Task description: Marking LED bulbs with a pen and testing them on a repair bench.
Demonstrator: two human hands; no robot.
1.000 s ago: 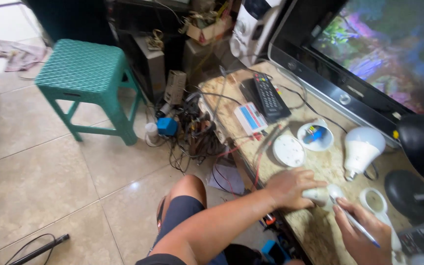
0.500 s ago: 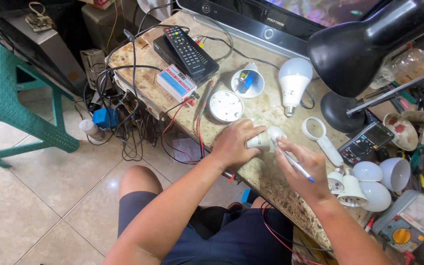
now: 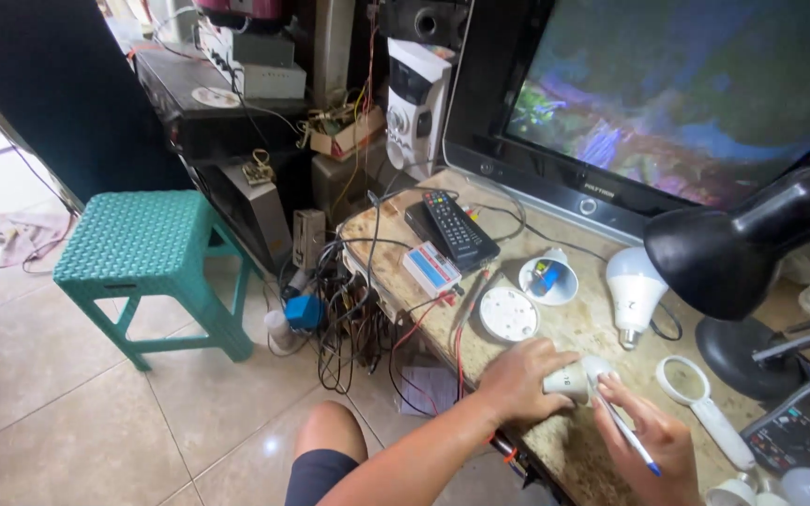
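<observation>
two hands on bench: left grip (image 3: 517, 379) clenched around bulb base (image 3: 574, 379), right grip (image 3: 644, 440) pinching pen (image 3: 625, 433) beside it.

Evenly lit by soft daylight from upper left, brightest on the floor tiles (image 3: 39, 412). Faint shadows only, pooled under the teal stool (image 3: 142, 253). Glowing television screen (image 3: 686, 94) well above the fingers (image 3: 555, 361), slightly smeared. Sharp around the fingers; bowed and stretched toward the edges. Dark upper-left corner.
</observation>
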